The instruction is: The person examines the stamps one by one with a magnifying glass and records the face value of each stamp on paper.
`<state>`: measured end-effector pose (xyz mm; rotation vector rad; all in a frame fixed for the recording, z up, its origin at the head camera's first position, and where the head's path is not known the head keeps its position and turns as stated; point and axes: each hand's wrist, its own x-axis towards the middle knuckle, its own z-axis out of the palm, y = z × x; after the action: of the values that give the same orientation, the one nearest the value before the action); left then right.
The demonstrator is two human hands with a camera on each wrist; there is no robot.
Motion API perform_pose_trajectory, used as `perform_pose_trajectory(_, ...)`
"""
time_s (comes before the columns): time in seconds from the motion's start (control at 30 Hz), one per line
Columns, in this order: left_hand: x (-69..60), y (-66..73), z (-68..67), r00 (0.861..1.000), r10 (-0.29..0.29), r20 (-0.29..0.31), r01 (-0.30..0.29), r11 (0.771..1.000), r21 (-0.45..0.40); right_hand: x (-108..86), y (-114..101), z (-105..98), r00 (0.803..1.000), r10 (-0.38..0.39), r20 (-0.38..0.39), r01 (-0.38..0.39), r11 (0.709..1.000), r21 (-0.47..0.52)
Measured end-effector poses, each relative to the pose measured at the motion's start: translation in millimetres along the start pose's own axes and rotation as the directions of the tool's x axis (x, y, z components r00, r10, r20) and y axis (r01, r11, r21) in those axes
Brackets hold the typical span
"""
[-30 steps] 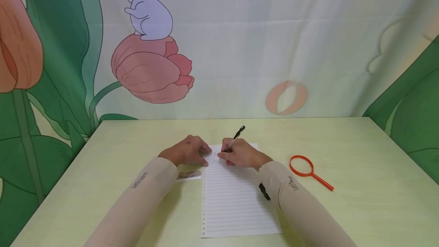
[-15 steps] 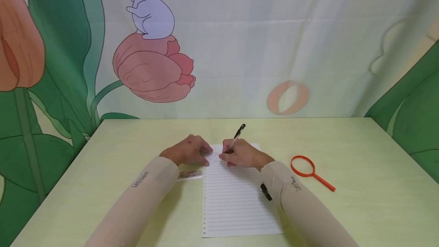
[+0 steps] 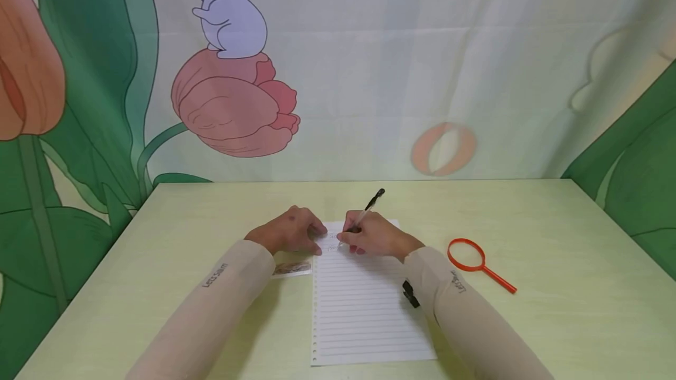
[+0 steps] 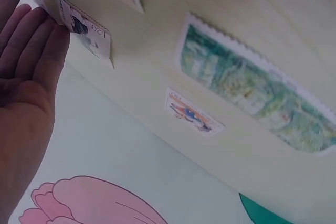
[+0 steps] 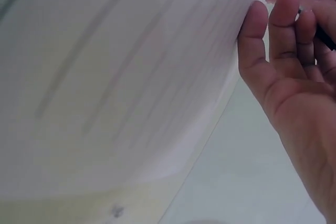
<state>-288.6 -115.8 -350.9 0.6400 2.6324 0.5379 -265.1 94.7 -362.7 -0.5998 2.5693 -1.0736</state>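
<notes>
A sheet of lined loose-leaf paper (image 3: pixel 369 321) lies on the table, with small handwriting along its upper lines. My right hand (image 3: pixel 377 236) rests on the upper part of the sheet and pinches a pen (image 3: pixel 374 199), its black cap end slanting up to the right. The tip is near the writing. At the sheet's upper left edge rests my left hand (image 3: pixel 289 232), its fingers relaxed and touching the paper. Below the left wrist a postage stamp (image 3: pixel 293 268) is partly covered by the sleeve. From the right wrist, the curled fingers (image 5: pixel 253 35) partly hide the pen.
A red magnifying glass (image 3: pixel 496 279) lies right of the sheet. In the left wrist view several stamps are spread on the table: a long green one (image 4: pixel 247 82), a small bird one (image 4: pixel 191 114) and one marked 120 (image 4: pixel 86 31). A printed curtain (image 3: pixel 359 75) hangs behind the table.
The pen first stands a little steeper, then leans further to the right. The right hand shifts slightly. The left hand stays in place on the sheet's edge.
</notes>
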Motion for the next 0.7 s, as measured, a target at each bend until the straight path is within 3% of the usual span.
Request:
perform_pose_trajectory(0.3,-2.7,-2.4,0.9,1.000,0.014,-0.018,-0.014,1.000,-0.001,-7.5,4,-14,1.000,0.024,-0.021,-0.020,0.985,0.173)
perform_pose_trajectory(0.5,-10.2,-3.3,-3.3,0.999,0.007,-0.051,-0.007,1.000,-0.004,-18.7,5,-25,0.999,0.037,-0.007,-0.036,0.991,0.127)
perform_pose_trajectory(0.7,-14.6,-0.8,-8.3,0.998,0.025,-0.049,-0.026,1.000,-0.016,-34.7,5,-36,0.995,0.104,0.006,-0.104,0.990,0.095)
